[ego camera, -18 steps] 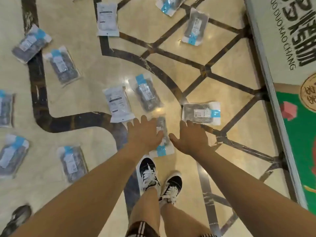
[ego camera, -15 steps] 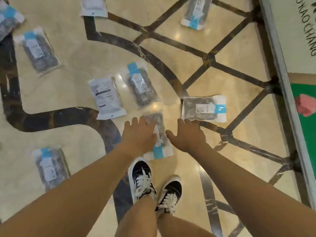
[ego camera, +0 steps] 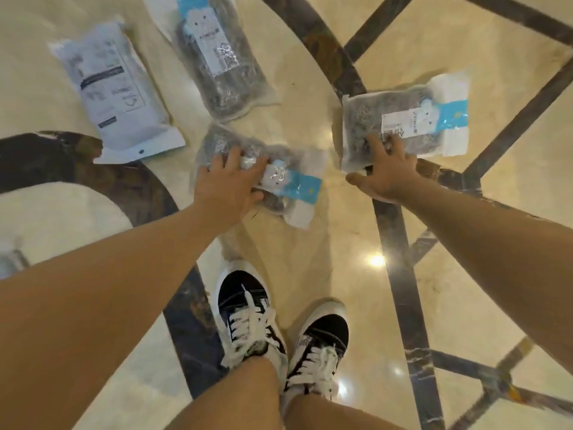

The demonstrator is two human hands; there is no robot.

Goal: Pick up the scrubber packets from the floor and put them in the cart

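Head view: left hand lies fingers spread over the centre scrubber packet, thumb at its near edge; right hand spread on the right packet. Grip unclear (palms hide contact). Upper packet cut off at frame top; all on floor.

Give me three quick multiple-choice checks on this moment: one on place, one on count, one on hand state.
1. Where is the white-faced packet?
A. left of the dark packets
B. between the shoes
C. under the right hand

2. How many packets show fully?
A. two
B. four
C. six

3. What is the left hand doing?
A. hanging free
B. pressing on a packet
C. touching a shoe

Answers: 1 A, it lies farthest left. 2 B, four lie on the floor. 3 B, its fingers spread over the near packet, as the right hand does on the right packet.
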